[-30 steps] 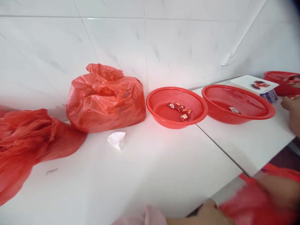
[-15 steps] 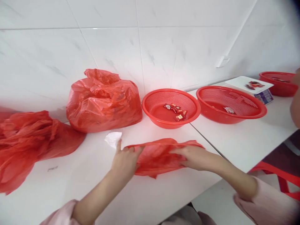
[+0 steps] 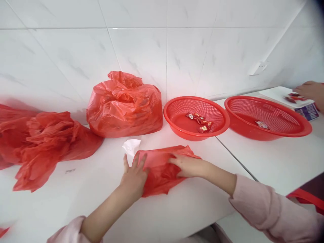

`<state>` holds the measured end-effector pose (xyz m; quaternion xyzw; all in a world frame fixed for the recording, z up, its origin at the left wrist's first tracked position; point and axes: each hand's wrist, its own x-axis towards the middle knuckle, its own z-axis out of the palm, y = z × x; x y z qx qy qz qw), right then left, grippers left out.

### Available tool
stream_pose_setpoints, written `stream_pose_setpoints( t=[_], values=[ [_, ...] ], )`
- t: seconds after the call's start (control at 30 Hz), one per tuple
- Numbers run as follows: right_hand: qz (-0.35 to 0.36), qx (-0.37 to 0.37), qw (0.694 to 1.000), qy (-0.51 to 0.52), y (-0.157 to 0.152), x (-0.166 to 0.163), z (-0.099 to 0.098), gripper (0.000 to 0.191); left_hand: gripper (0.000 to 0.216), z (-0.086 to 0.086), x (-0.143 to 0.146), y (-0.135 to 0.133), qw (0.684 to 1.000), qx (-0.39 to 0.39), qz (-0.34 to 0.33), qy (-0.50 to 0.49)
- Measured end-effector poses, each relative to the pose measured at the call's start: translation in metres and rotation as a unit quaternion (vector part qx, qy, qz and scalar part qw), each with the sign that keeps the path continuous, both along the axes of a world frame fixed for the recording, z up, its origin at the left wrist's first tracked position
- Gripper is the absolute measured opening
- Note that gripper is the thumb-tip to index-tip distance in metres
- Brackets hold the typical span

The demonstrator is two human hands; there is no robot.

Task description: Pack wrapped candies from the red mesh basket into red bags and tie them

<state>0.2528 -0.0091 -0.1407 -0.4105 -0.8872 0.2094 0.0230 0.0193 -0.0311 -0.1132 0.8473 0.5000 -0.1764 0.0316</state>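
My white table (image 3: pixel 177 209) is carrying a flat red bag (image 3: pixel 162 170), a full red bag (image 3: pixel 125 106), loose red bags (image 3: pixel 48 145), crumpled white paper (image 3: pixel 131 146) and two red baskets (image 3: pixel 196 117) (image 3: pixel 268 116).

The red bag (image 3: pixel 162 170), out of view by the table edge a second ago, now lies on the table (image 3: pixel 177 209), bunched narrower than half a second ago. The left hand (image 3: pixel 134 175) and right hand (image 3: pixel 187 165) have drawn closer together on it.

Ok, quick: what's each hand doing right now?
Left hand: open, flat on the red plastic bag.
Right hand: open, pressing the same bag.
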Motion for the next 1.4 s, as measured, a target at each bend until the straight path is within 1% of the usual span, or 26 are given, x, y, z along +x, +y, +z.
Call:
stream_pose_setpoints(
  t=[0.07,0.13,0.23,0.27,0.3,0.37,0.43,0.47,0.53,0.6,0.63,0.73,0.8,0.87,0.93,1.0,1.03,1.07,1.1,1.13,1.17,1.2,1.23,1.3,1.33,1.4],
  values=[
    [-0.019,-0.028,0.999,-0.04,-0.002,0.012,0.005,0.071,0.051,0.008,-0.004,0.002,1.0,0.007,0.0,0.019],
    [-0.047,-0.045,0.992,-0.105,-0.005,0.015,0.01,0.09,0.05,0.016,-0.004,0.001,0.999,0.033,-0.007,0.024],
    [-0.104,-0.07,0.976,-0.181,-0.009,0.008,0.018,0.1,0.041,0.022,0.007,-0.011,0.991,0.132,-0.019,-0.026],
    [-0.119,-0.082,0.972,-0.187,-0.01,0.004,0.02,0.102,0.037,0.021,0.013,-0.016,0.986,0.152,-0.032,-0.056],
    [-0.132,-0.092,0.968,-0.191,-0.011,0.001,0.021,0.103,0.037,0.02,0.021,-0.021,0.983,0.151,-0.054,-0.087],
    [-0.145,-0.108,0.965,-0.192,-0.013,-0.004,0.021,0.103,0.042,0.014,0.037,-0.027,0.985,0.079,-0.096,-0.117],
    [-0.15,-0.107,0.966,-0.181,-0.014,-0.007,0.019,0.1,0.042,0.006,0.049,-0.028,0.989,-0.007,-0.101,-0.104],
    [-0.153,-0.109,0.966,-0.176,-0.015,-0.007,0.018,0.099,0.041,0.002,0.053,-0.025,0.992,-0.033,-0.087,-0.088],
    [-0.162,-0.118,0.965,-0.17,-0.014,-0.005,0.017,0.102,0.037,-0.002,0.054,-0.02,0.996,-0.05,-0.049,-0.057],
    [-0.178,-0.13,0.96,-0.17,-0.012,-0.003,0.017,0.111,0.031,-0.001,0.048,-0.015,0.997,-0.061,-0.022,-0.037],
    [-0.188,-0.136,0.958,-0.169,-0.011,-0.002,0.018,0.114,0.034,0.0,0.044,-0.014,0.997,-0.068,-0.009,-0.027],
    [-0.206,-0.153,0.954,-0.154,-0.011,-0.002,0.019,0.119,0.078,0.007,0.033,-0.016,0.996,-0.086,0.027,-0.004],
    [-0.192,-0.149,0.959,-0.144,-0.015,-0.004,0.021,0.117,0.093,0.012,0.03,-0.018,0.995,-0.088,0.041,-0.001],
    [-0.145,-0.145,0.972,-0.118,-0.023,-0.002,0.033,0.112,0.091,0.016,0.029,-0.018,0.995,-0.086,0.057,-0.014],
    [-0.057,-0.16,0.984,-0.054,-0.031,0.004,0.057,0.101,0.085,0.019,0.029,-0.016,0.993,-0.089,0.072,-0.04],
    [0.04,-0.185,0.981,0.036,-0.034,0.015,0.092,0.088,0.08,0.02,0.027,-0.016,0.988,-0.099,0.084,-0.084],
    [0.068,-0.191,0.976,0.078,-0.032,0.022,0.111,0.081,0.078,0.019,0.025,-0.016,0.985,-0.102,0.088,-0.103],
    [0.071,-0.19,0.973,0.114,-0.027,0.031,0.127,0.073,0.076,0.017,0.023,-0.017,0.983,-0.103,0.091,-0.122],
    [0.051,-0.177,0.972,0.147,-0.017,0.041,0.14,0.065,0.075,0.016,0.02,-0.019,0.981,-0.101,0.092,-0.139],
    [0.009,-0.153,0.974,0.169,-0.004,0.051,0.149,0.057,0.073,0.014,0.016,-0.022,0.98,-0.096,0.086,-0.154],
    [-0.046,-0.116,0.977,0.176,0.013,0.063,0.152,0.051,0.07,0.013,0.013,-0.025,0.978,-0.088,0.072,-0.176],
    [-0.1,-0.075,0.979,0.159,0.032,0.075,0.15,0.048,0.065,0.012,0.009,-0.029,0.974,-0.073,0.052,-0.21],
    [-0.155,-0.026,0.981,0.113,0.053,0.088,0.144,0.046,0.06,0.013,0.005,-0.032,0.966,-0.049,0.025,-0.253],
    [-0.226,0.023,0.973,-0.047,0.092,0.111,0.122,0.041,0.049,0.016,-0.002,-0.037,0.936,0.035,-0.022,-0.348],
    [-0.236,0.01,0.968,-0.081,0.108,0.12,0.109,0.037,0.044,0.018,-0.006,-0.038,0.917,0.092,-0.033,-0.387],
    [-0.255,-0.01,0.959,-0.126,0.13,0.134,0.083,0.031,0.036,0.017,-0.012,-0.039,0.885,0.197,-0.016,-0.422]
  ],
)
